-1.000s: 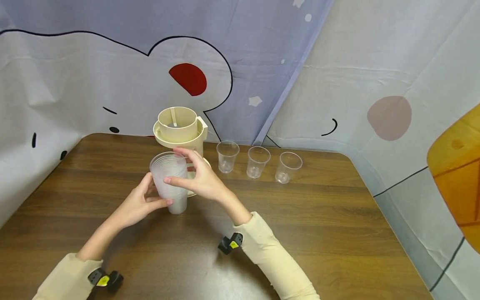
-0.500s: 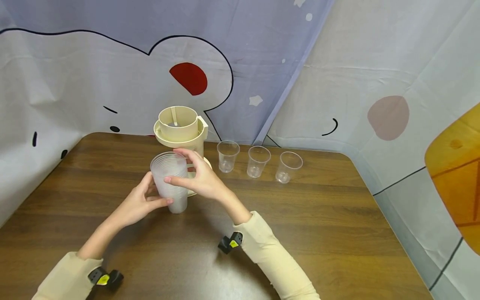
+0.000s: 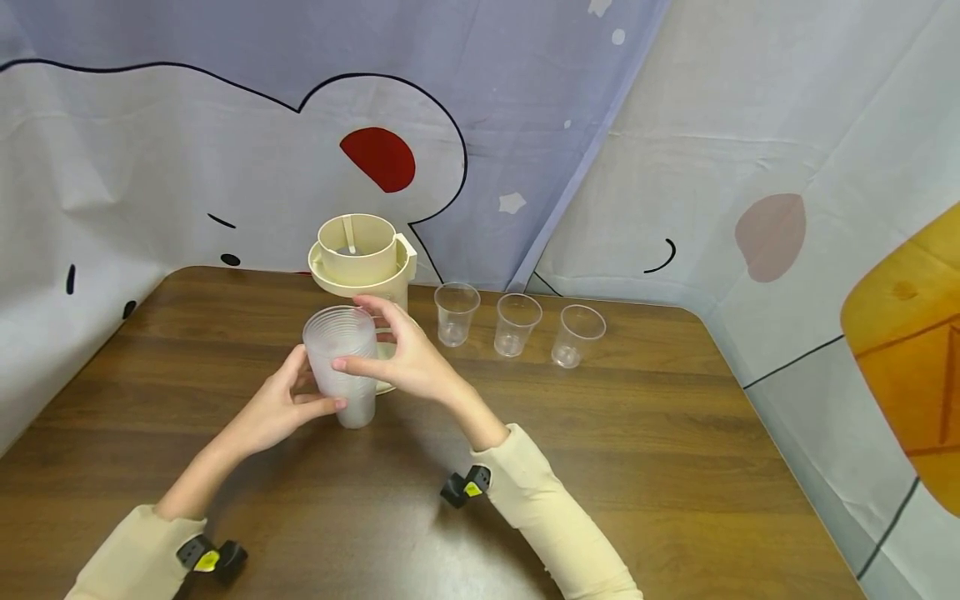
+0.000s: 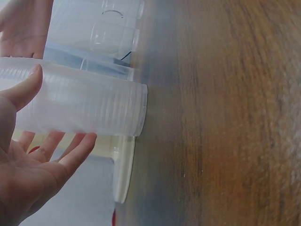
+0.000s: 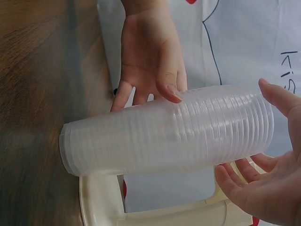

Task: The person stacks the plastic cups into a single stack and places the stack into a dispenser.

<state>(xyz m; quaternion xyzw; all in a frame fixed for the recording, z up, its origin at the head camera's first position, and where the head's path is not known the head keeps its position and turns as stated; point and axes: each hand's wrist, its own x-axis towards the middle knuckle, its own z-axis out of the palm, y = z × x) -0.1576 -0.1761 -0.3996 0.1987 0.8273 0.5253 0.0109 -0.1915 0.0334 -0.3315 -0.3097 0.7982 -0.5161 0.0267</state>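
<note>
Both hands hold a tall stack of nested translucent plastic cups, which stands close over the table with its rims up. Low on its left side, my left hand curves round it, thumb at the front. My right hand holds the upper right part, its thumb across the front and fingers behind. In the right wrist view, the stacked rims of the cups lie between that hand's thumb and fingers. Just behind stands a cream cup dispenser with a round open top; the hands and cups partly hide its lower part.
Three single clear cups, a left one, a middle one and a right one, stand upright in a row right of the dispenser. A printed curtain hangs behind the brown wooden table.
</note>
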